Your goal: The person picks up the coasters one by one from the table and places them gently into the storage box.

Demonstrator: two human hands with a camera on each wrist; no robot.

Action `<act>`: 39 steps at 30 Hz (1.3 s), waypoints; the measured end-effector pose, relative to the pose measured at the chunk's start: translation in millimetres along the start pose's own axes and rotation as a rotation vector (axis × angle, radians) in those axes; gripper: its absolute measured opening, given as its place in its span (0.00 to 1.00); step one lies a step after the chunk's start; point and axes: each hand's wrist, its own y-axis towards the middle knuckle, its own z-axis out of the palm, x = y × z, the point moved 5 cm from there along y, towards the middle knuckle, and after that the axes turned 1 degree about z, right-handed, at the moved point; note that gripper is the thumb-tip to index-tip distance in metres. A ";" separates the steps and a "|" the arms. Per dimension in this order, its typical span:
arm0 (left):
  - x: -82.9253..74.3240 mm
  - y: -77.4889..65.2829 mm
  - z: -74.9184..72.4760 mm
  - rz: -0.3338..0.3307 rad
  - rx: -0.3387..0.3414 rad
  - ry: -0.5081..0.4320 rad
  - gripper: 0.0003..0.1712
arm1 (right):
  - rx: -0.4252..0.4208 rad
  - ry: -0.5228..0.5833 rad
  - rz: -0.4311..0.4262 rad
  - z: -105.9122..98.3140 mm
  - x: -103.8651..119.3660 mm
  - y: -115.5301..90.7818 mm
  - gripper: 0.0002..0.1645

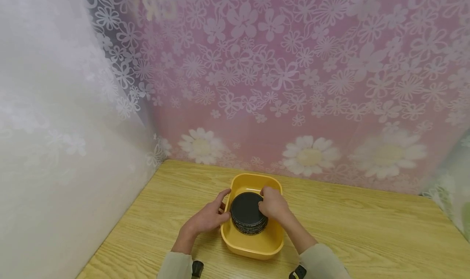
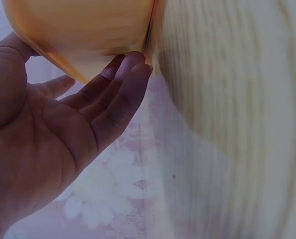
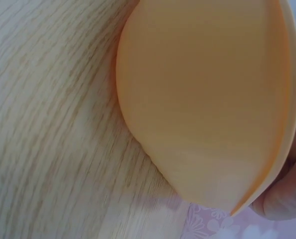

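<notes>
A yellow plastic basin [image 1: 253, 248] stands on the table, with a stack of black round coasters [image 1: 247, 209] in it. The coasters' edges look speckled. My left hand [image 1: 205, 218] holds the basin's left side: in the left wrist view, the fingers [image 2: 120, 99] lie along the outer wall and the thumb reaches over the rim. My right hand [image 1: 274, 205] reaches over the right rim and pinches the stack's right edge, the thumb at the top coaster. How many coasters it grips is hidden. In the right wrist view, only part of that hand [image 3: 287, 191] shows beyond the basin wall [image 3: 203, 99].
The wood-grain table [image 1: 349, 230] reaches to a pink flowered curtain [image 1: 257, 87] at the back. A whitish sheet [image 1: 66, 128] hangs along the left side. Black straps [image 1: 197, 268] show near both wrists.
</notes>
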 end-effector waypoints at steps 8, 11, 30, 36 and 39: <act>-0.3 0.1 -1.0 -0.005 -0.003 0.013 0.45 | -0.023 -0.120 -0.024 2.6 6.2 -1.3 0.12; -0.7 -0.2 -1.4 -0.002 -0.001 0.013 0.45 | -0.032 -0.151 -0.045 4.6 7.5 -1.9 0.08; -3.4 3.6 -0.6 0.018 0.004 0.064 0.44 | -0.032 0.024 -0.094 -7.4 -0.1 -20.7 0.14; -5.7 3.4 -3.8 0.035 -0.006 0.113 0.42 | -0.107 0.193 -0.182 -19.2 -5.1 -50.0 0.16; -5.8 0.0 -6.5 0.034 -0.033 0.123 0.41 | -0.160 0.283 -0.202 -25.3 -13.2 -62.3 0.18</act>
